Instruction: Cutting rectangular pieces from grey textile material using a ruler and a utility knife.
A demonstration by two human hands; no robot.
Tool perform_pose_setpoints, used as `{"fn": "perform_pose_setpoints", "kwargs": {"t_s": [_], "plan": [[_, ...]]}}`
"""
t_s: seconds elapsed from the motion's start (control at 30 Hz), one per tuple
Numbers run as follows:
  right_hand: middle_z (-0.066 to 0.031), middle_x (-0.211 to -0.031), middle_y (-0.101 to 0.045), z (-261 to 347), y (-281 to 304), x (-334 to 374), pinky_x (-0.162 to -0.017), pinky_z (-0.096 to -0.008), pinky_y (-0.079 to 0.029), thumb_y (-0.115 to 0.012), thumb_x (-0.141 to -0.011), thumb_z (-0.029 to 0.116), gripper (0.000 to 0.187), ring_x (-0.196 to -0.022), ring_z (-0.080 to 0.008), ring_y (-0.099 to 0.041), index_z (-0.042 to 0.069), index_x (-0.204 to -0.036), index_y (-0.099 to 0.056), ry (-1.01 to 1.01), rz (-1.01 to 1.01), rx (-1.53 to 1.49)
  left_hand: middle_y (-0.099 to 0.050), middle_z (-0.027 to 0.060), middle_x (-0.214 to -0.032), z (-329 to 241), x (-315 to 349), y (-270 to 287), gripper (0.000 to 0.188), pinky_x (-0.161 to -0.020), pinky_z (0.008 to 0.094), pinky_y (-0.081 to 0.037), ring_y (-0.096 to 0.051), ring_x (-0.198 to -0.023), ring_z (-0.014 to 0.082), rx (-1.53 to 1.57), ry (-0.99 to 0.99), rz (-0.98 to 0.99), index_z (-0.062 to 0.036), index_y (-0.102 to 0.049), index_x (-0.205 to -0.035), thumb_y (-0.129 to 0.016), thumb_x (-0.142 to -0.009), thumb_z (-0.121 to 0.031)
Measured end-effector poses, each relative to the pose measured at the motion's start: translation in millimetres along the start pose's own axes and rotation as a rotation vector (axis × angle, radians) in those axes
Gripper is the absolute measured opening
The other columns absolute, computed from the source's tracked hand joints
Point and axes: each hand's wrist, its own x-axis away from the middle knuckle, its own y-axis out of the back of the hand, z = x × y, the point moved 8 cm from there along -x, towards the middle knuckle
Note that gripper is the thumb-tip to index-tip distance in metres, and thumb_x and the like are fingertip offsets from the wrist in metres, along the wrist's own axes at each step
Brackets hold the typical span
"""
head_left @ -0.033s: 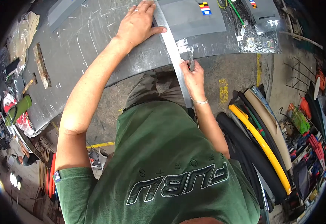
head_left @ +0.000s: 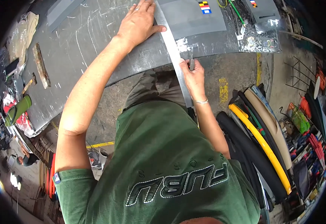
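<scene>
My left hand [head_left: 138,23] lies flat at the far part of the grey worktable [head_left: 77,41], its fingers stretched out. Its thumb rests on a long metal straightedge [head_left: 170,43], which runs toward me and overhangs the table's near edge. A grey sheet [head_left: 193,18] with a small coloured flag patch [head_left: 205,8] lies along the right side of the straightedge. Closed around the grey handle of a craft knife [head_left: 191,64], my right hand [head_left: 194,76] is beside the straightedge at the table's near edge. The knife's thin blade points away from me.
Clear plastic [head_left: 260,42] and a green pencil [head_left: 237,13] lie at the table's right. At its left are a worn wooden strip [head_left: 41,65] and a hammer [head_left: 29,83]. Rolls of material, one a yellow roll [head_left: 262,145], stand right of me. Another person [head_left: 29,158] is at far left.
</scene>
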Motion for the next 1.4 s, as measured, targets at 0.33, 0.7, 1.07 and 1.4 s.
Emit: {"fn": "perform_pose_setpoints", "kwargs": {"t_s": [0.33, 0.7, 1.07, 1.4], "plan": [[-0.0157, -0.111, -0.068, 88, 33, 25, -0.096, -0.0355, -0.051, -0.065, -0.102, 0.018, 0.062, -0.099, -0.0241, -0.067, -0.006, -0.152, -0.037, 0.495, -0.027, 0.606, -0.047, 0.0321, -0.144, -8, -6, -23, 0.068, -0.116, 0.042, -0.042, -0.05, -0.134, 0.0439, -0.201, 0.123, 0.213, 0.0152, -0.046, -0.137, -0.075, -0.088, -0.022], [0.0015, -0.069, -0.056, 24, 17, -1, -0.063, -0.0262, -0.043, -0.077, -0.095, 0.03, 0.029, -0.069, -0.0055, -0.046, 0.002, -0.095, -0.071, 0.15, 0.01, 0.362, -0.049, 0.0118, -0.153, 17, 7, -34, 0.074, -0.122, 0.0509, -0.034, -0.04, -0.148, 0.0314, -0.421, 0.263, 0.237, -0.0069, -0.051, -0.147, -0.071, -0.091, -0.05], [0.0072, -0.08, -0.058, 13, 1, 6, -0.067, -0.0228, -0.042, -0.078, -0.095, 0.016, 0.017, -0.073, -0.0034, -0.048, 0.003, -0.09, -0.069, -0.069, 0.025, -0.104, -0.044, 0.0171, -0.153, 18, 7, -16, 0.095, -0.119, 0.0483, -0.039, -0.047, -0.141, 0.0358, -0.357, 0.259, 0.196, 0.0011, -0.044, -0.149, -0.073, -0.084, -0.061], [0.008, -0.078, -0.057, 11, 1, 9, -0.064, -0.0224, -0.04, -0.08, -0.093, 0.018, 0.019, -0.07, -0.0027, -0.046, 0.005, -0.088, -0.068, -0.113, 0.017, -0.123, -0.042, 0.0173, -0.155, 18, 8, -16, 0.097, -0.122, 0.0486, -0.037, -0.046, -0.142, 0.0358, -0.321, 0.26, 0.216, 0.0008, -0.044, -0.15, -0.073, -0.083, -0.063]]}}
